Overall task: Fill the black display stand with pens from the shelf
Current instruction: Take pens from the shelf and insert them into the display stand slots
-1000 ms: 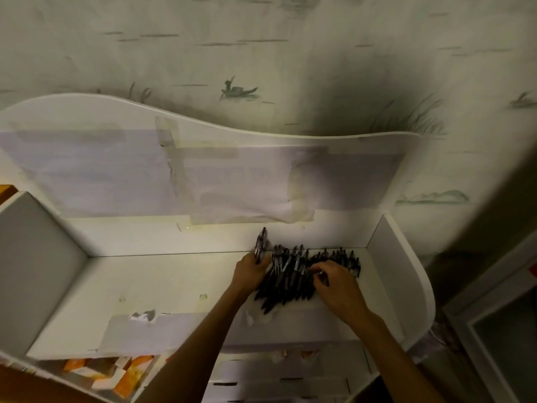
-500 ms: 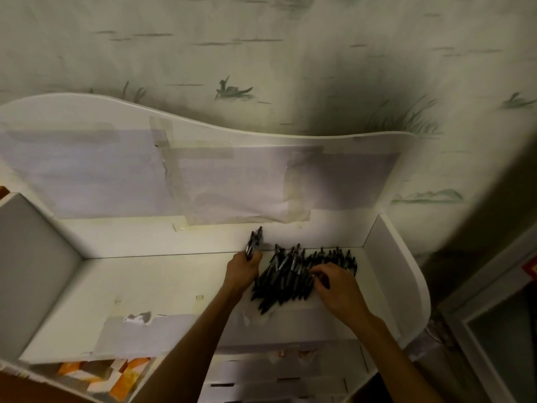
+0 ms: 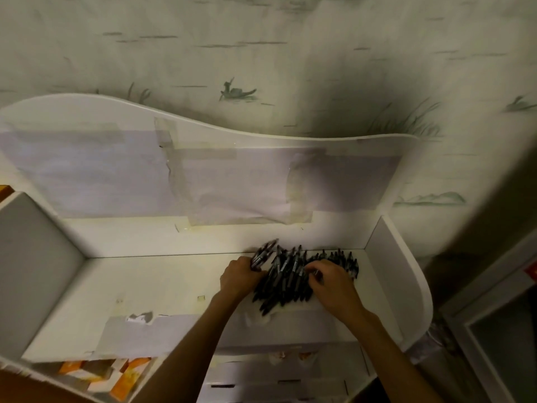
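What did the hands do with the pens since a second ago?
The left hand keeps gripping a small bunch of pens, now tilted more to the right, nearer the pile of pens. The right hand stays curled on the pile, picking at it. The pile and white shelf look unchanged.

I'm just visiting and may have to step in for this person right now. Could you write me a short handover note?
Left hand: grips a small bunch of pens, lifted at the left edge of the pile.
Right hand: fingers curled into the pile of pens, picking at more.
The pile lies on the white shelf, toward its right end.
The black display stand is not in view.
Done: a first handful gathered.
Left: gather more pens, carry them to the stand and fill it.
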Motion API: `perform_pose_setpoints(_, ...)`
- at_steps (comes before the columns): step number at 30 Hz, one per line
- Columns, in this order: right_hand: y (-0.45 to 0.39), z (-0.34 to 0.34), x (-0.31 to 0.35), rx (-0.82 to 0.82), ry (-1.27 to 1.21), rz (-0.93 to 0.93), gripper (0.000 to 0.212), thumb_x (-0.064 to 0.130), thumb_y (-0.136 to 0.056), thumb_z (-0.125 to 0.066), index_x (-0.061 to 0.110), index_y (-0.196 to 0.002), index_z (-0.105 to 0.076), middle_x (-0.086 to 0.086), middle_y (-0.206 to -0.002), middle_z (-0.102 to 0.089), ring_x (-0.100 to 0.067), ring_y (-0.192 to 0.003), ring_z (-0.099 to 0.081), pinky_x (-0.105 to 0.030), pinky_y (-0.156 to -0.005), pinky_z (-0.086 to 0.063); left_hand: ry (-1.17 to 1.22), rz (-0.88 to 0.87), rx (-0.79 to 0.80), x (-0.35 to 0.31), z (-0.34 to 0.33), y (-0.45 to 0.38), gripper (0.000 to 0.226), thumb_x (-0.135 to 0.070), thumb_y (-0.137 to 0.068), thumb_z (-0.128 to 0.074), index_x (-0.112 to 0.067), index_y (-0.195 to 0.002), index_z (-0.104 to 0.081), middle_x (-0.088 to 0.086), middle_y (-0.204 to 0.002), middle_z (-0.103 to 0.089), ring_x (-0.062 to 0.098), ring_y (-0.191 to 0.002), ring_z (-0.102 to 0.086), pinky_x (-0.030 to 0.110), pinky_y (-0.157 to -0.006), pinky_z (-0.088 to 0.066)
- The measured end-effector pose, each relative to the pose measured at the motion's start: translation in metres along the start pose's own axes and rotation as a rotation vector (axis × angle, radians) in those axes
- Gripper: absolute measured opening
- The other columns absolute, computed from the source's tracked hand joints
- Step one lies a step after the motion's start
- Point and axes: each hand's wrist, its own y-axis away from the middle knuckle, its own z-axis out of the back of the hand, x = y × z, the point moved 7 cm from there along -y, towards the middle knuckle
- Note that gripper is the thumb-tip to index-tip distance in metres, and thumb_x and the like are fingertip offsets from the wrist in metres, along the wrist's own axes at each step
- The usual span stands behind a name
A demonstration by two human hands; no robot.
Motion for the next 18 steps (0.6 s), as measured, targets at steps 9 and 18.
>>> perform_pose_setpoints(9, -0.004, -0.008, 0.015, 0.016, -0.006, 0.043, 0.019, 0.012, -0.094, -0.061, 0.018, -0.11, -0.071, 0.002, -0.106, -0.066, -0.01, -0.092, -0.061, -0.03, -0.085, -0.055, -0.243, -0.046, -0.026, -0.006, 0.006, -0.002, 0.035, -0.052, -0.072, -0.071, -0.022, -0.064, -0.054, -0.006, -0.065, -0.057, 0.009, -0.058, -0.054, 0.022, -0.048, -0.034)
perform_pose_setpoints(18, -0.008, -0.009, 0.019, 0.025, -0.005, 0.048, 0.019, 0.011, -0.095, -0.061, 0.017, -0.11, -0.071, 0.0, -0.105, -0.066, -0.01, -0.088, -0.06, -0.017, -0.08, -0.049, -0.312, -0.028, -0.021, 0.007, 0.012, 0.002, 0.048, -0.069, -0.066, -0.068, -0.024, -0.069, -0.05, -0.006, -0.07, -0.056, 0.007, -0.06, -0.05, 0.023, -0.049, -0.033)
